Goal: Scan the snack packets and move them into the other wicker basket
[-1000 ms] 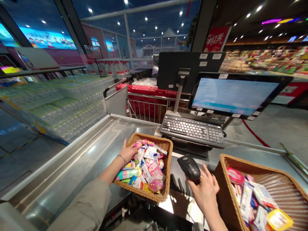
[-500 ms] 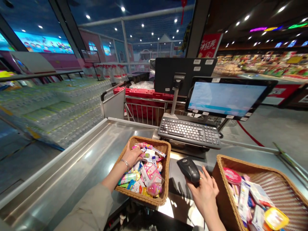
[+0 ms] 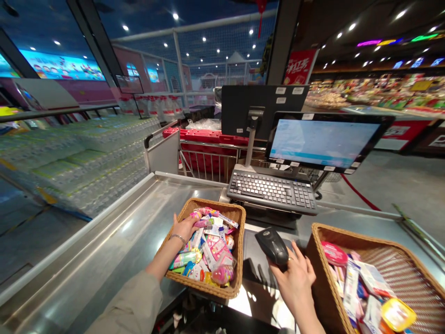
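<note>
My left hand (image 3: 184, 228), with a bracelet at the wrist, reaches over the left rim of a wicker basket (image 3: 241, 241). Its thumb stands apart, and the fingertips touch small packages by a pink tube with a green end (image 3: 203, 223). Colourful wrapped sweets and small packs fill this basket, among them a pink bottle-shaped container (image 3: 222, 274). In my right hand (image 3: 295, 276) is a black barcode scanner (image 3: 273, 246), held above the counter between two baskets. The second wicker basket (image 3: 392, 248), at the right, contains a pink round tub (image 3: 334, 253), a yellow-rimmed cup (image 3: 398, 315) and several packs.
Behind the baskets stand a keyboard (image 3: 273, 189), a lit monitor (image 3: 323, 141) and a dark screen back (image 3: 264, 104). The metal counter (image 3: 139, 222) stretches left, bordered by a raised edge. Beyond it are stacked bottle packs (image 3: 79, 157) and a shopping cart (image 3: 205, 160).
My left hand has drawn back slightly to the left, uncovering more of the pink tube. The scanner in my right hand has stayed nearly still. The whole view has shifted slightly.
</note>
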### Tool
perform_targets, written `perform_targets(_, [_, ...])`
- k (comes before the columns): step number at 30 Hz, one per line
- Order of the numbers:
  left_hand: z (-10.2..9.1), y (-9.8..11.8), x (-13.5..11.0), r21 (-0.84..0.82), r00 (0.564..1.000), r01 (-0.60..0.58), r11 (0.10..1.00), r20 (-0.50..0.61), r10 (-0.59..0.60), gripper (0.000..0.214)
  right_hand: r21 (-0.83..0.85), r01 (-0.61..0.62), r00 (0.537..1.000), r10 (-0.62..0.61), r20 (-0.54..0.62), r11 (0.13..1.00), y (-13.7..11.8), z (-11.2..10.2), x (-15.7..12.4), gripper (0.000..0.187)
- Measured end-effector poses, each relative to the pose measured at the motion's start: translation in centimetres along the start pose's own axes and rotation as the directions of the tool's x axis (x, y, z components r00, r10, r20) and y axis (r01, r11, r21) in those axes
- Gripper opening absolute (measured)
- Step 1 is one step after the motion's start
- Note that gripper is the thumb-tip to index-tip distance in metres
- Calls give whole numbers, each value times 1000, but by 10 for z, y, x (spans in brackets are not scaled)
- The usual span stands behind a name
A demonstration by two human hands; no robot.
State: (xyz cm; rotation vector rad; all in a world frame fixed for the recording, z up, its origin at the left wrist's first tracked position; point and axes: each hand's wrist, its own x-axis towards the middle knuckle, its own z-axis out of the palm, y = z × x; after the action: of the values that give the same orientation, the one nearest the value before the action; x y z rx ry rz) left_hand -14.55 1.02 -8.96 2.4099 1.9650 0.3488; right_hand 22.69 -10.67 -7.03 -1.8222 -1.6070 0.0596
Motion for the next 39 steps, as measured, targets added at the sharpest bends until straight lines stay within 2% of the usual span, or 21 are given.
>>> perform_targets(6, [-9,23,4,-12,998,-67,998,-8,67,25,12,1,1000,-1,-6,1000,-4,0,2,25])
perform_targets(10, [-15,45,6,44,990,-126,991,-63,129,28,11,10,1000,-10,1,1000,-6,-1,2,25])
perform_targets(14, [-20,69,9,152,959,-206,967,-163,231,28,4,7,1000,-6,-6,1000,-5,-3,1,24])
perform_targets(19, [-21,100,16,226,923,-264,938,-222,313,27,-21,38,998,-39,-42,999,-5,-7,0,23])
perform_targets(24, [-22,129,22,283,889,-277,918,-288,356,24,-67,57,995,-62,-74,996,-5,-11,-1,23])
perform_targets(30, [-25,158,30,276,871,-297,914,-314,378,23,-91,65,993,-73,-91,994,-4,-18,-1,24])
perform_targets(39, [-26,184,35,265,839,-358,895,-329,433,22,-95,28,996,-37,-87,995,-1,-28,-3,26])
